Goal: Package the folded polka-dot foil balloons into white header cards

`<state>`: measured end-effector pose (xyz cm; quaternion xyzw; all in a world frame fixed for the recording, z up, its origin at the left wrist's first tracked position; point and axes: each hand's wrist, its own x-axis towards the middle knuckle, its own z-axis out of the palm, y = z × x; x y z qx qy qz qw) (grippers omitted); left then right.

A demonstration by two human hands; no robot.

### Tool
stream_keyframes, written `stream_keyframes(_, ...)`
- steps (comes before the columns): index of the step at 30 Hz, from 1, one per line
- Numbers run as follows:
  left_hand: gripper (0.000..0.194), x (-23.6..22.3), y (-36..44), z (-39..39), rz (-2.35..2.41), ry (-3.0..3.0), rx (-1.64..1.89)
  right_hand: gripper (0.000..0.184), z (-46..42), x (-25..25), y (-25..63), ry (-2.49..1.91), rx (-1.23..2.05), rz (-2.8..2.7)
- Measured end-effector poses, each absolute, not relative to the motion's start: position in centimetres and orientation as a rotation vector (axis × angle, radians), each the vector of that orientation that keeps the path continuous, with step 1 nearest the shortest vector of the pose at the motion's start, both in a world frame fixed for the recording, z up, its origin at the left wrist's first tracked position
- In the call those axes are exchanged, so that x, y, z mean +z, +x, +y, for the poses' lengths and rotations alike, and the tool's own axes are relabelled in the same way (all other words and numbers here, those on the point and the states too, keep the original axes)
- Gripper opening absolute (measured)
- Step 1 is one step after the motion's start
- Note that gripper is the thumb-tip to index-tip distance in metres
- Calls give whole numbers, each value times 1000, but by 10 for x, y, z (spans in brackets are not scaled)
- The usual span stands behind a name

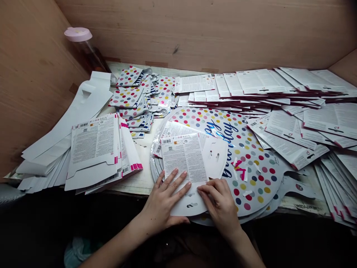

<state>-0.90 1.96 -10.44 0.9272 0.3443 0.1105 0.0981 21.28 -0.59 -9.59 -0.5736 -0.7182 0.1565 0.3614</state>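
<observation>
My left hand point(167, 197) lies flat with fingers spread on a white printed card point(182, 158) that has a barcode and small text. My right hand point(220, 201) rests with its fingertips on the card's lower right edge. Neither hand visibly grips the card. Under the card are a second printed card point(178, 130) and a white die-cut backing piece point(214, 156) with slots. These lie on a round foil balloon point(251, 175) with coloured polka dots and blue "Birthday" lettering, partly hidden by the cards.
Stacks of printed cards point(290, 130) cover the right side. Polka-dot folded packaging point(128, 97) is heaped at the back left, with white card sleeves point(95, 152) at the left. A pink-lidded bottle point(83, 44) stands in the back corner against wooden panel walls point(195, 29).
</observation>
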Motion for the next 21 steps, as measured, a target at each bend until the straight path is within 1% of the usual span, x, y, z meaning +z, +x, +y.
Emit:
stream_keyframes(5, 93, -106, -9, 19, 1028, 2754, 328, 14, -3, -95, 211, -1534, 460, -1863)
stream_keyframes(12, 102, -107, -8, 19, 1030, 2700, 351, 19, -5, -97, 197, -1596, 228, -1988)
stream_keyframes(14, 104, -107, -8, 19, 1028, 2699, 349, 20, -8, -98, 196, -1579, 264, -1970)
stream_keyframes(17, 104, -107, -8, 19, 1026, 2695, 357, 15, -11, -99, 199, -1561, 338, -1860)
stream_keyframes(21, 103, -107, -8, 18, 1033, 2687, 364, 14, -11, -100, 202, -1507, 353, -1835)
